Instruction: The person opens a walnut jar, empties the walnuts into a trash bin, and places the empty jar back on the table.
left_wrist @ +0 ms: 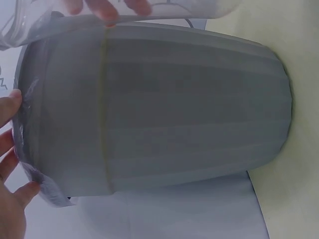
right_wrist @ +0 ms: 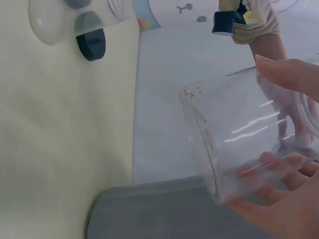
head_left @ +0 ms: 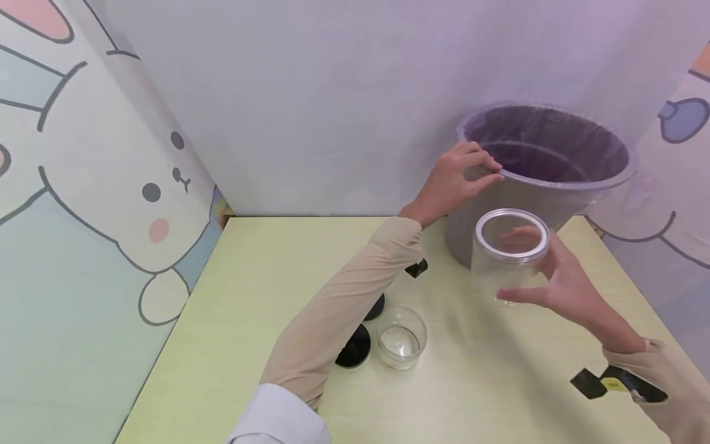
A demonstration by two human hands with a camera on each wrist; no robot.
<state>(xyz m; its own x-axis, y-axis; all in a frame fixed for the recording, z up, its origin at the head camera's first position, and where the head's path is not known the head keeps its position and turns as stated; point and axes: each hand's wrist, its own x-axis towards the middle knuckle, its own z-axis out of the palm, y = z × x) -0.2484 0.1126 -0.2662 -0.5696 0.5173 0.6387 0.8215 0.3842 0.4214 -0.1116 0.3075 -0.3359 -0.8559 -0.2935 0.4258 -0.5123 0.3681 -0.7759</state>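
My right hand (head_left: 563, 283) grips a clear jar (head_left: 507, 268) round its side, lidless and with its mouth up, in front of the bin and above the table. Brown specks dot the bottom end of the jar (right_wrist: 214, 129) in the right wrist view. At the near left rim of a grey trash bin (head_left: 499, 200), my left hand (head_left: 457, 176) pinches the edge, where a thin clear bag (left_wrist: 47, 186) folds over. The bin stands upright, and the part of its inside that I can see shows only the liner.
Left of the bin, a second clear jar (head_left: 402, 339) stands open on the pale table (head_left: 266, 277). Beside it lie black round lids (head_left: 355, 348), partly hidden by my left sleeve. Behind the table rises a plain pale wall (head_left: 310, 111), with cartoon-printed panels (head_left: 111, 185) at the sides.
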